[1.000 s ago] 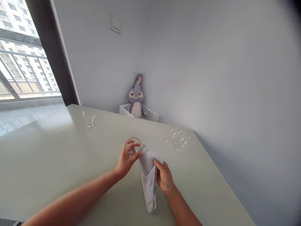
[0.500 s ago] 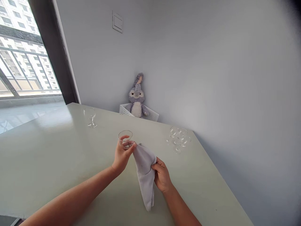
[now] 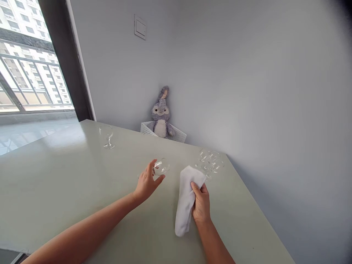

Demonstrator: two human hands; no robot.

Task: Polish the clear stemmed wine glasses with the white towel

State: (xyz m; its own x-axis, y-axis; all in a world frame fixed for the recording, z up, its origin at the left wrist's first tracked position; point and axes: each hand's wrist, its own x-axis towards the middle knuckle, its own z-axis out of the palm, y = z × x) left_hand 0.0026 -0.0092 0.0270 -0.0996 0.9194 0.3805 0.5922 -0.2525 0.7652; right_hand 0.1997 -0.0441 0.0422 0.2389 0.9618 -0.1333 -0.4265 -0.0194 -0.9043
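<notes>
My left hand (image 3: 148,181) holds a clear stemmed glass (image 3: 162,167) above the middle of the table. The glass is tipped onto its side, its mouth toward the right, and the fingers partly hide its stem. Thumb and fingers sit around the bowl. A folded white cloth (image 3: 185,198) hangs from my right hand (image 3: 201,201), pinched between thumb and fingers. Cloth and glass are apart. Beyond the right hand stands a cluster of several stemmed glasses (image 3: 211,161), partly covered by the cloth's upper corner.
One more stemmed glass (image 3: 107,136) stands upright at the back left of the pale table (image 3: 68,176). Behind the table's far edge, a plush rabbit (image 3: 161,117) sits in a white perforated basket (image 3: 180,136). Walls rise behind and to the right; a window is at left.
The glass has turned from upright to lying sideways in my left hand. My right hand has drawn the cloth away from it, to the right.
</notes>
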